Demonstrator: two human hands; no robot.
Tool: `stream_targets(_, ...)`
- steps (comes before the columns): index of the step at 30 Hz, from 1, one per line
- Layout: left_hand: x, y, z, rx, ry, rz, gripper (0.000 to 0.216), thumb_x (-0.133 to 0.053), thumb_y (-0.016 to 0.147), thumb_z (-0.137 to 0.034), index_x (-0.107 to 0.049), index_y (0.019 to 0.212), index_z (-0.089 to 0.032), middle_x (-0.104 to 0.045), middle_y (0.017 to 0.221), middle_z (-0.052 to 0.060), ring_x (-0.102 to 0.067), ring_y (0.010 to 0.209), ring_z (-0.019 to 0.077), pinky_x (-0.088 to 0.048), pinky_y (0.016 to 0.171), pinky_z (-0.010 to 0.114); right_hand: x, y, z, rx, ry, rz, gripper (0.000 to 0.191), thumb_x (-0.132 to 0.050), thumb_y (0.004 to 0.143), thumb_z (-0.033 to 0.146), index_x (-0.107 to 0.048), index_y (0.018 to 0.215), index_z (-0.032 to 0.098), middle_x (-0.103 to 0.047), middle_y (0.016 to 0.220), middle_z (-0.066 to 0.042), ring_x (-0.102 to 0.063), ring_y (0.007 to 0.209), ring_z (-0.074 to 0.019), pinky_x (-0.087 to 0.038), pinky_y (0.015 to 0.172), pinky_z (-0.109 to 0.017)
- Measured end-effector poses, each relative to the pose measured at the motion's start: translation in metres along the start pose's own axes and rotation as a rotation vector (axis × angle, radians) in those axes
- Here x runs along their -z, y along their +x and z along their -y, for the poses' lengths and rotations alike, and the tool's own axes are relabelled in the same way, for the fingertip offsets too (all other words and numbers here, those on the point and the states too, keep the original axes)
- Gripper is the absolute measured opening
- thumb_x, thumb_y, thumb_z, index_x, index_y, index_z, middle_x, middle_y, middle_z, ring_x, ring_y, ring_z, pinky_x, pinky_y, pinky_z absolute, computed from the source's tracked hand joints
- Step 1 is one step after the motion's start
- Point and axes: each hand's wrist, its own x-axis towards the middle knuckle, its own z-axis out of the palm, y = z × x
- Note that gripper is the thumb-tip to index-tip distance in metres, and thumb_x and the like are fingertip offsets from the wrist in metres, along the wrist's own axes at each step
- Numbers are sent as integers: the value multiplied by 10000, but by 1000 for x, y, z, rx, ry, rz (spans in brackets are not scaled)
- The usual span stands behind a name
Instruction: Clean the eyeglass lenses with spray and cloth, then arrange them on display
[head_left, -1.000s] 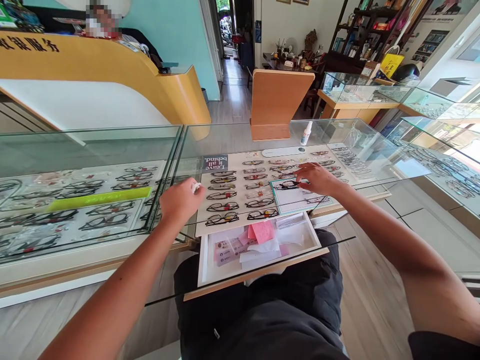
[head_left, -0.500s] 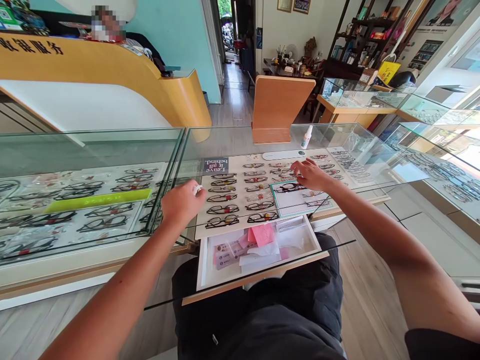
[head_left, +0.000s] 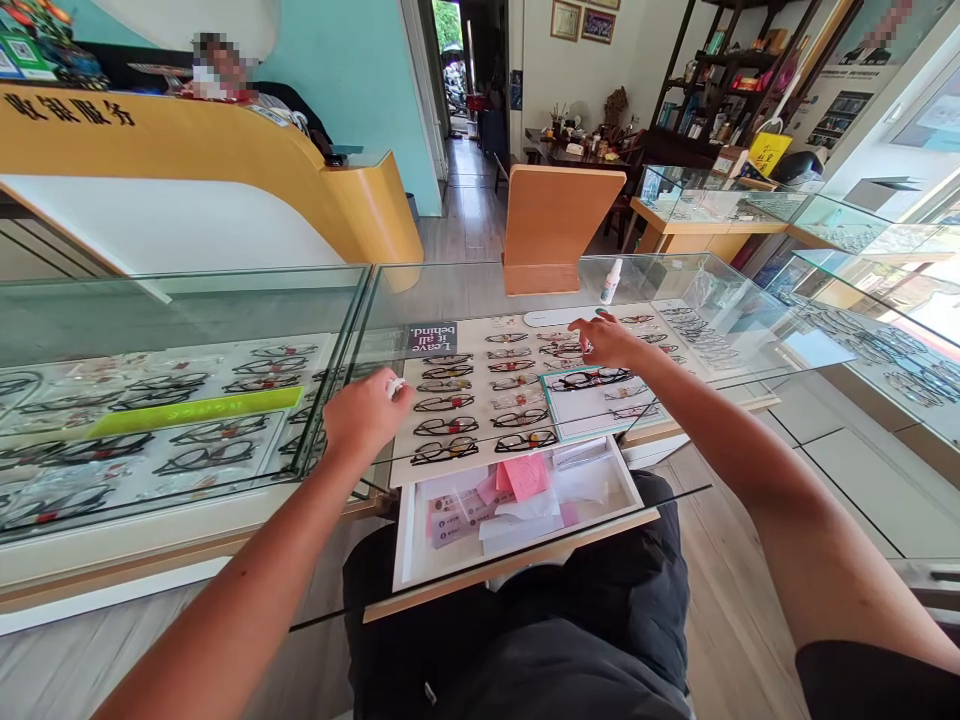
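My left hand (head_left: 366, 415) is closed around a small white crumpled piece, perhaps tissue or cloth (head_left: 394, 386), above the left part of the glass counter. My right hand (head_left: 611, 341) is over the glass with its index finger stretched to the left and nothing visible in it. Just below that hand, a black-framed pair of glasses (head_left: 592, 379) lies on a white tray with a teal rim (head_left: 553, 425). Beyond the right hand stands a white spray bottle (head_left: 611, 284), beside a long white flat piece (head_left: 559, 317).
An open drawer (head_left: 405, 545) with pink and white papers (head_left: 525, 475) sits over my lap. Rows of glasses lie inside the display counter (head_left: 405, 470). A wooden-backed stand (head_left: 559, 220) rises at the far edge. Behind a yellow counter (head_left: 225, 130) is a person.
My right hand has shifted slightly left, its fingers more gathered and the index finger pointing. My left hand stays closed in nearly the same place. The view has tilted up a little.
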Motion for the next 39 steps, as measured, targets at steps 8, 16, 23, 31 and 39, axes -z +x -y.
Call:
stream_targets(8, -1, 1, 1, -11, -3, -8, 292, -495, 995, -452, -693, 934, -246, -791, 927, 106, -696, 816, 284, -240, 600, 352, 0, -5, 2, 26, -42, -77, 502, -634, 908, 147, -651, 1409, 172, -856, 1163, -107, -711, 1296, -356, -216, 1349, -601)
stream_targets(16, -2, 1, 1, -10, -9, -11, 299, -495, 989, -456, -705, 948, -247, -778, 905, 107, -677, 793, 280, -236, 605, 351, -8, -25, 6, 129, -245, -97, 539, -525, 1047, 180, -561, 1579, 103, -859, 1151, -149, -750, 1240, -299, -274, 1359, -530)
stream_targets(23, -2, 1, 2, -16, -27, -27, 278, -508, 983, -461, -675, 912, -252, -752, 854, 96, -650, 743, 268, -224, 601, 350, -2, -38, 19, 146, -471, -81, 591, -498, 1005, 30, -570, 1592, 44, -817, 1289, -205, -697, 1353, -269, -258, 1354, -463)
stream_targets(31, -10, 2, 5, -43, -100, -125, 215, -558, 953, -437, -667, 920, -255, -727, 879, 79, -646, 765, 279, -301, 605, 363, 23, -73, 121, 599, -373, -604, 188, -556, 1095, 223, -735, 1144, 196, -776, 1003, -74, -615, 982, -253, -439, 913, -401)
stream_targets(39, -8, 3, 18, -99, -437, -324, 298, -655, 833, -326, -612, 1113, -234, -673, 1082, 91, -683, 996, 275, -555, 943, 400, -20, -69, 150, 984, -461, -861, 138, -685, 1051, 253, -709, 918, 225, -637, 810, -3, -503, 821, -186, -389, 884, -396)
